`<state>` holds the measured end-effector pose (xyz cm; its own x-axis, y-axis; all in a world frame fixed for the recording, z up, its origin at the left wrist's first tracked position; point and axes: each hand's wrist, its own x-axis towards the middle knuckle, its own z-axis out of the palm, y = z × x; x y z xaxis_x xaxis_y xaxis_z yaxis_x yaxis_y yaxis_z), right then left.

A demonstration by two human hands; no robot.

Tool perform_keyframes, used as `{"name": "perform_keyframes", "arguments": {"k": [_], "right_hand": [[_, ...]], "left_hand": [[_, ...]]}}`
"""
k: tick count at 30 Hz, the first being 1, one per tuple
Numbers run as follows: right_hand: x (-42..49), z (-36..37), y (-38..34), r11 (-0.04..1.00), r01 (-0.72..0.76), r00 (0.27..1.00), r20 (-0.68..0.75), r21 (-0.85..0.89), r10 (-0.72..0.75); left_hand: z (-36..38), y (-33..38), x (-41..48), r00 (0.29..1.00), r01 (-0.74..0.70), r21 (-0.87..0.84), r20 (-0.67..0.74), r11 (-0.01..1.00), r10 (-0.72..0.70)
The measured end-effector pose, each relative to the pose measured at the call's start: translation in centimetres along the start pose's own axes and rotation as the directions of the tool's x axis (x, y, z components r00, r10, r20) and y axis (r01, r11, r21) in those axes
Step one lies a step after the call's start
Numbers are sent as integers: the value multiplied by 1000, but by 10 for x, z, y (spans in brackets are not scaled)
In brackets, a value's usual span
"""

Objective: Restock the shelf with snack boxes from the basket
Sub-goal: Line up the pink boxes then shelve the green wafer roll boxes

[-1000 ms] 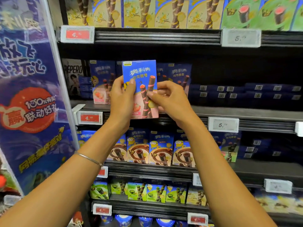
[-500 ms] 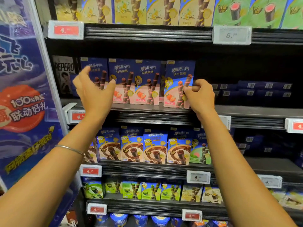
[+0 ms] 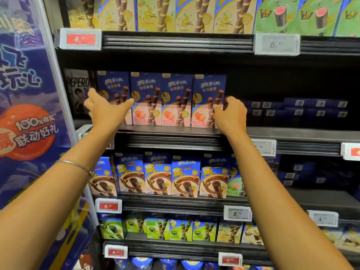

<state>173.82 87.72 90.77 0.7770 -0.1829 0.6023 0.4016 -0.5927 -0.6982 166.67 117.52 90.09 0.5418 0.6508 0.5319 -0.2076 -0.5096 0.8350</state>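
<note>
Several blue-and-pink strawberry snack boxes [image 3: 161, 88] stand upright side by side on the second shelf [image 3: 175, 138]. My left hand [image 3: 105, 112] is spread, with fingers apart, against the front of the leftmost box [image 3: 114, 80] and holds nothing. My right hand [image 3: 231, 114] is at the other end of the row. Its fingertips curl on the right edge of the rightmost box [image 3: 208, 88]. The basket is out of view.
Right of the row, the same shelf is dark and bare at the front, with dark blue boxes [image 3: 298, 108] lying at the back. A black Pepero box [image 3: 77, 88] stands left of the row. Shelves above and below carry other snack boxes. A blue promo panel [image 3: 25, 114] borders the left.
One second ago both hands held one box in front of the shelf. It now stands in the row. The left hand closed in on the leftmost box and the row looks tighter.
</note>
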Motion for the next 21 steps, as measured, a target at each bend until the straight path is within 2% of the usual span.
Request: {"name": "perform_keyframes", "arguments": {"k": [9, 16, 21], "right_hand": [[4, 5, -1, 1000, -16, 1000, 25, 26, 16], [2, 5, -8, 934, -186, 953, 287, 304, 96], [0, 4, -11, 908, -201, 943, 324, 369, 77]], "left_hand": [[1, -5, 10, 996, 37, -28, 79, 999, -34], [3, -3, 16, 994, 78, -27, 76, 997, -76], [7, -4, 18, 991, 102, -50, 87, 994, -97]]}}
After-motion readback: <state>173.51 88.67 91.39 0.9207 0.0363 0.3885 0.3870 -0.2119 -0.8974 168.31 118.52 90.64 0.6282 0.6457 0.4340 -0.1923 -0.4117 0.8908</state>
